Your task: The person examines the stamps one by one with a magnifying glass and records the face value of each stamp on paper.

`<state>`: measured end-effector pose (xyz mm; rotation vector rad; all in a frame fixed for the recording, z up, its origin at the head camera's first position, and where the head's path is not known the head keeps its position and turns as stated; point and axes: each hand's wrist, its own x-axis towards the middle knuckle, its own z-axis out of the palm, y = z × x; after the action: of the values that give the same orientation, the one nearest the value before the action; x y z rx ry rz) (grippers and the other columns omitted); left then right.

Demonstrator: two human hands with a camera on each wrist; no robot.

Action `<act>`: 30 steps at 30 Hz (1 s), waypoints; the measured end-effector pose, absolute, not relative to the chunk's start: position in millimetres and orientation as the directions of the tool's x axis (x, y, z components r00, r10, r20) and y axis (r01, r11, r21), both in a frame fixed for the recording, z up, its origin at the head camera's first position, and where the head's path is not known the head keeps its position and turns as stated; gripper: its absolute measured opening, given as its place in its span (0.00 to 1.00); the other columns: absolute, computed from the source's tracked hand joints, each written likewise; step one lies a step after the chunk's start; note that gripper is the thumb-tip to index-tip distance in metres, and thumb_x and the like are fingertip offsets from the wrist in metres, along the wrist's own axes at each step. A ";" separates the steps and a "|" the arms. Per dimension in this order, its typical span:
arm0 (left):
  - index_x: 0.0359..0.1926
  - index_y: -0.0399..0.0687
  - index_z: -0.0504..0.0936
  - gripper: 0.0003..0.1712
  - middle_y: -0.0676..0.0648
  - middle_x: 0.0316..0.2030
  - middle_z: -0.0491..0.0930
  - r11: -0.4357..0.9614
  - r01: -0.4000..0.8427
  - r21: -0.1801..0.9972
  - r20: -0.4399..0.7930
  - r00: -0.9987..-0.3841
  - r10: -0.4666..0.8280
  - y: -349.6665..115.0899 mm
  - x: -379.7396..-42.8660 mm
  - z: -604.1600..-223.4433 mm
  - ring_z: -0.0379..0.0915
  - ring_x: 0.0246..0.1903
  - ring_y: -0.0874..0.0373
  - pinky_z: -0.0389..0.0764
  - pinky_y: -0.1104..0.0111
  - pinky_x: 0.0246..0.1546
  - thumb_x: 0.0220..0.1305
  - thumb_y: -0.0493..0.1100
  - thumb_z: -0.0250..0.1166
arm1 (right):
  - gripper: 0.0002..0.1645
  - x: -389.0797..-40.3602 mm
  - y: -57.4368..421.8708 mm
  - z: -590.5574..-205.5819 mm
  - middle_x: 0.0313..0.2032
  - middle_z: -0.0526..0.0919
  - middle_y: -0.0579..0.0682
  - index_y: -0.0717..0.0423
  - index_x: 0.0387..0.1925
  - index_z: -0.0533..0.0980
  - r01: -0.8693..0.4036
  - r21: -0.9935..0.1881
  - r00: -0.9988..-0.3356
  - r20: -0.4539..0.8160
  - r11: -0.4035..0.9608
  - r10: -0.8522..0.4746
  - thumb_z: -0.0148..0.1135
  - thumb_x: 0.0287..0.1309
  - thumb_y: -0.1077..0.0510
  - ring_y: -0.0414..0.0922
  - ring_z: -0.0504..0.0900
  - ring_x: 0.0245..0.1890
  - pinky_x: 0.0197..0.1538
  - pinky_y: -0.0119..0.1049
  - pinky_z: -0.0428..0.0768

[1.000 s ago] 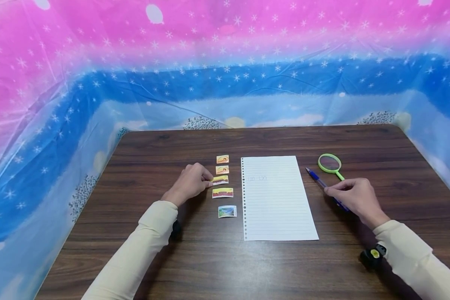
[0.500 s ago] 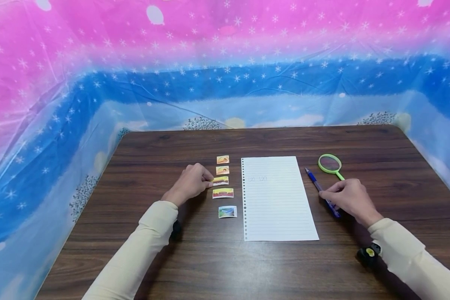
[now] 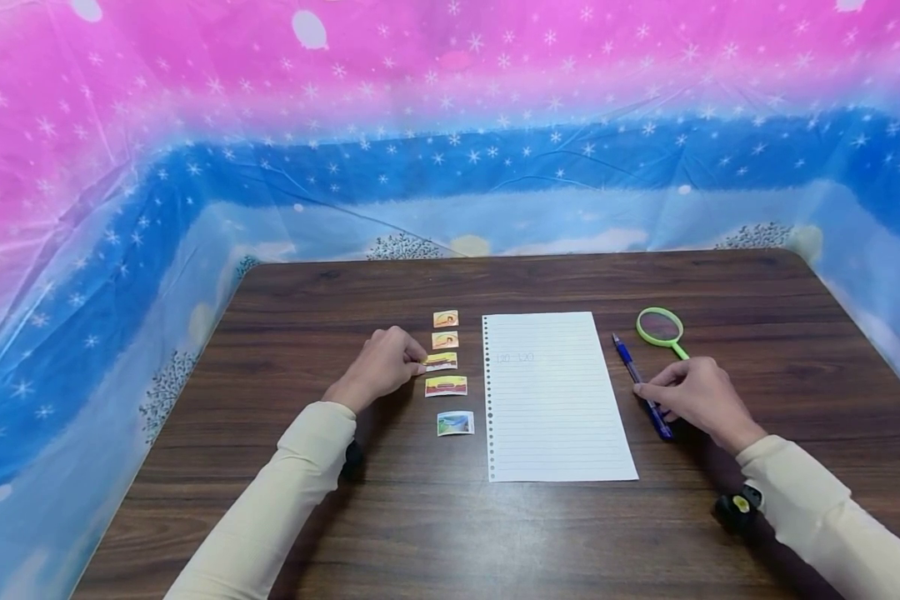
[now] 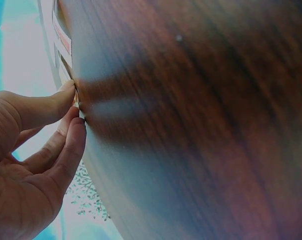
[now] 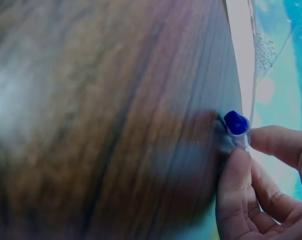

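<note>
My left hand [image 3: 378, 367] is at the left edge of a yellow-and-red stamp [image 3: 442, 362], thumb and fingertips pinching that edge. In the left wrist view, the thumb and fingers [image 4: 66, 95] meet low at the tabletop beside the stamps. My right hand [image 3: 708, 400] holds a blue pen [image 3: 630, 362] by its barrel between thumb and fingers. The pen lies slantwise along the table, tip pointing away, right of the lined paper [image 3: 558, 417]. Its blue end [image 5: 236, 122] shows between the fingers in the right wrist view.
Two orange stamps [image 3: 446, 340] lie beyond the left hand's stamp. Nearer are another yellow-and-red stamp [image 3: 446, 386] and a blue-green landscape stamp [image 3: 455, 423]. Faint numbers stand on the paper's upper left. A green-rimmed magnifying glass [image 3: 660, 327] lies beyond the right hand.
My right hand has shifted slightly left, swinging the pen's near end left and towards me. The left hand and the stamps stay put.
</note>
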<state>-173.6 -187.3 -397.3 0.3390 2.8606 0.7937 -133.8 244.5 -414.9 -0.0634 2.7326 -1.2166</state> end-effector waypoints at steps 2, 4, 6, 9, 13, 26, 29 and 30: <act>0.48 0.40 0.90 0.10 0.44 0.46 0.87 0.833 0.175 0.525 -0.087 -0.962 0.257 -187.5 -173.9 -397.5 0.83 0.45 0.52 0.84 0.56 0.47 0.67 0.34 0.68 | 0.20 -133.5 245.8 -413.9 0.28 0.87 0.51 0.67 0.37 0.86 0.021 -0.748 -0.986 -0.123 0.663 -0.108 0.72 0.61 0.50 0.46 0.85 0.25 0.29 0.39 0.85; 0.48 0.41 0.90 0.10 0.44 0.46 0.87 0.831 0.175 0.528 -0.087 -0.962 0.258 -187.9 -173.9 -397.5 0.83 0.45 0.52 0.84 0.56 0.47 0.67 0.35 0.68 | 0.21 -133.4 247.6 -412.8 0.28 0.86 0.52 0.67 0.38 0.86 0.014 -0.751 -0.986 -0.121 0.661 -0.116 0.71 0.62 0.50 0.46 0.85 0.26 0.30 0.39 0.85; 0.48 0.41 0.90 0.10 0.44 0.46 0.87 0.830 0.175 0.529 -0.089 -0.962 0.259 -188.2 -173.7 -397.5 0.83 0.45 0.52 0.84 0.56 0.47 0.67 0.35 0.68 | 0.21 -133.5 249.6 -411.7 0.30 0.87 0.53 0.67 0.39 0.85 0.009 -0.758 -0.986 -0.116 0.653 -0.121 0.71 0.62 0.49 0.47 0.86 0.27 0.31 0.39 0.85; 0.48 0.41 0.90 0.10 0.44 0.46 0.87 0.829 0.175 0.532 -0.090 -0.961 0.260 -188.2 -173.0 -397.1 0.83 0.46 0.51 0.84 0.55 0.47 0.67 0.35 0.68 | 0.22 -133.4 253.1 -410.2 0.31 0.87 0.54 0.68 0.40 0.84 0.002 -0.764 -0.987 -0.105 0.645 -0.122 0.71 0.62 0.49 0.47 0.86 0.28 0.31 0.39 0.86; 0.48 0.41 0.90 0.10 0.44 0.47 0.87 0.828 0.174 0.533 -0.089 -0.962 0.260 -187.9 -172.6 -396.8 0.83 0.46 0.51 0.84 0.55 0.48 0.67 0.35 0.68 | 0.22 -133.6 258.8 -408.2 0.33 0.87 0.57 0.69 0.42 0.83 -0.002 -0.774 -0.990 -0.087 0.634 -0.109 0.70 0.63 0.50 0.48 0.86 0.29 0.31 0.40 0.85; 0.48 0.40 0.90 0.10 0.43 0.46 0.87 0.826 0.178 0.536 -0.081 -0.962 0.260 -187.7 -173.5 -398.6 0.83 0.46 0.51 0.84 0.56 0.48 0.66 0.34 0.68 | 0.23 -138.2 277.8 -403.4 0.33 0.88 0.58 0.69 0.45 0.82 -0.012 -0.726 -0.999 -0.017 0.688 -0.035 0.71 0.63 0.50 0.48 0.86 0.26 0.29 0.39 0.85; 0.48 0.40 0.90 0.10 0.43 0.46 0.87 0.825 0.180 0.535 -0.078 -0.962 0.260 -187.9 -173.5 -399.0 0.84 0.45 0.51 0.84 0.56 0.47 0.66 0.34 0.69 | 0.24 -139.4 283.8 -404.7 0.32 0.88 0.58 0.69 0.45 0.82 -0.003 -0.708 -1.000 -0.011 0.706 -0.015 0.71 0.63 0.49 0.48 0.86 0.26 0.29 0.39 0.84; 0.48 0.40 0.90 0.10 0.43 0.46 0.87 0.825 0.180 0.535 -0.077 -0.962 0.260 -188.0 -173.4 -399.1 0.84 0.45 0.51 0.84 0.56 0.47 0.66 0.34 0.69 | 0.23 -139.9 286.0 -405.5 0.32 0.88 0.58 0.69 0.44 0.82 0.000 -0.703 -1.000 -0.009 0.711 -0.009 0.71 0.63 0.50 0.48 0.86 0.26 0.29 0.39 0.84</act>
<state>-173.4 -188.0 -399.1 0.3470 2.8597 0.8170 -139.9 286.0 -405.5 -0.0076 2.8951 -1.1899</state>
